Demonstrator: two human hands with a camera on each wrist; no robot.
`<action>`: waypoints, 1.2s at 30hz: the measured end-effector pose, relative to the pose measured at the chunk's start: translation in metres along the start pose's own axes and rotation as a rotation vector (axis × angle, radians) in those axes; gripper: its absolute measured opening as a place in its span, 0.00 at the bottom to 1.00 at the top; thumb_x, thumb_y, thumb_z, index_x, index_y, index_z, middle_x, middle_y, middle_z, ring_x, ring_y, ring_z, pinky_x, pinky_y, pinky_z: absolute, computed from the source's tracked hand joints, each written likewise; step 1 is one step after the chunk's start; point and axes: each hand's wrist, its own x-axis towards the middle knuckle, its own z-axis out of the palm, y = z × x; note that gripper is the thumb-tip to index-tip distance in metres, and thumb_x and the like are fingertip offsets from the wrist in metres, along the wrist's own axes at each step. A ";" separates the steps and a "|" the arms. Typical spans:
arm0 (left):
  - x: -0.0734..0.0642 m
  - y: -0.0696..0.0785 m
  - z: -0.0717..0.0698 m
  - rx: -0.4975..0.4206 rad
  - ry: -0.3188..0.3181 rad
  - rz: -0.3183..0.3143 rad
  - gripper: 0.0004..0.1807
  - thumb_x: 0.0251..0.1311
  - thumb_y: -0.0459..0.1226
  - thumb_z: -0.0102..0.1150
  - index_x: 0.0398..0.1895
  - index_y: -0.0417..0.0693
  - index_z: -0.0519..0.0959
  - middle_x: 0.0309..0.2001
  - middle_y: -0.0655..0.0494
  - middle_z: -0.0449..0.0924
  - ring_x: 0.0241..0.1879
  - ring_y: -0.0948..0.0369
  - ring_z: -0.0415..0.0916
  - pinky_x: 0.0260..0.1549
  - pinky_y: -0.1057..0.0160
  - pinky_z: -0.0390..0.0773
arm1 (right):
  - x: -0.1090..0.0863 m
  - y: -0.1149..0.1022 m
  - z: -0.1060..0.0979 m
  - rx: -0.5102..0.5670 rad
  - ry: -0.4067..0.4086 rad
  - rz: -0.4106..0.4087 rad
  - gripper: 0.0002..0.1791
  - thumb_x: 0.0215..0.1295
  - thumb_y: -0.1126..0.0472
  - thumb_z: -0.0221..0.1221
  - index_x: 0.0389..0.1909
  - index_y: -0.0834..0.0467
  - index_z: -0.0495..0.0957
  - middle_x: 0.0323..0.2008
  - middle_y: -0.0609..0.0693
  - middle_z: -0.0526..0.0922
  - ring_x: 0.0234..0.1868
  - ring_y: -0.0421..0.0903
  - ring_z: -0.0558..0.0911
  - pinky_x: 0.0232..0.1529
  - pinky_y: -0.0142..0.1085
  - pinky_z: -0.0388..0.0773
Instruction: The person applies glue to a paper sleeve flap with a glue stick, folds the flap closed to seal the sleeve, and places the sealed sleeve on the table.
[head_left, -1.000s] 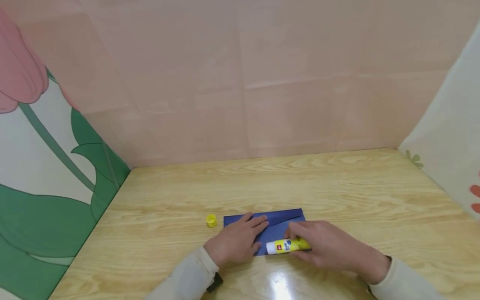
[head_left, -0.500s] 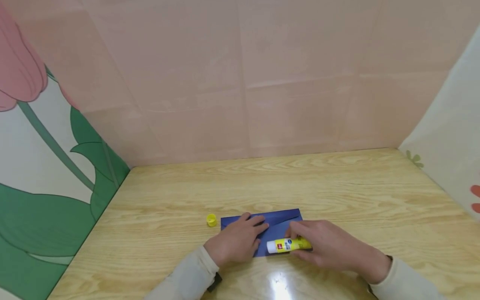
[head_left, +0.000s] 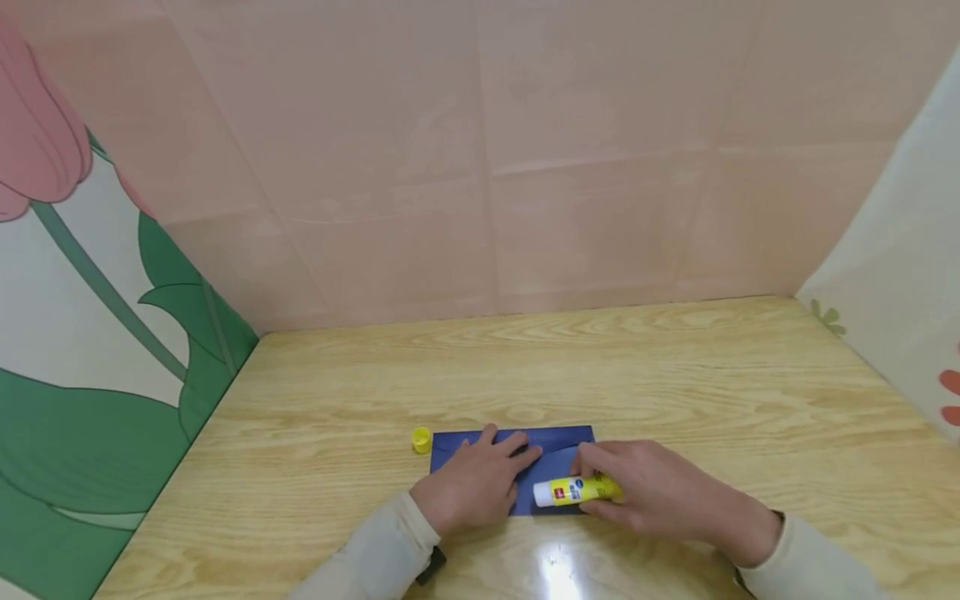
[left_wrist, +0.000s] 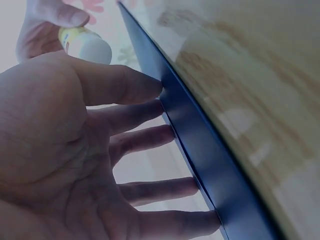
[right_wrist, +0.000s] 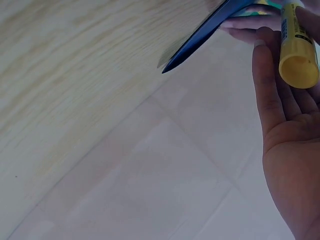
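Flat on the table lies a dark blue envelope (head_left: 553,461) with its flap along the far edge. My left hand (head_left: 480,483) rests on its left part, fingers straight and spread; the left wrist view shows those fingertips touching the envelope (left_wrist: 200,132). My right hand (head_left: 652,492) holds a yellow glue stick (head_left: 566,492) with a white tip, pointing left above the envelope's right part. In the right wrist view, fingers and thumb close around the glue stick (right_wrist: 298,62). Part of the envelope is hidden under both hands.
A small yellow cap (head_left: 422,440) stands just left of the envelope. The wood-grain table (head_left: 675,375) reaches back to a pinkish wall cover (head_left: 480,167). Flower-printed cloth (head_left: 90,433) borders the left side, with a pale cloth (head_left: 900,292) on the right.
The envelope has slid a little left and turned so its far edge is straighter. My left fingers have spread wider. The right hand and glue stick have stayed nearly in place.
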 end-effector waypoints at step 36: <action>-0.001 -0.004 -0.002 -0.108 -0.052 -0.123 0.27 0.74 0.41 0.46 0.75 0.56 0.63 0.78 0.63 0.56 0.78 0.51 0.51 0.70 0.43 0.65 | -0.001 -0.002 0.003 -0.033 0.007 -0.002 0.17 0.55 0.55 0.71 0.39 0.44 0.71 0.37 0.36 0.83 0.35 0.28 0.78 0.33 0.27 0.80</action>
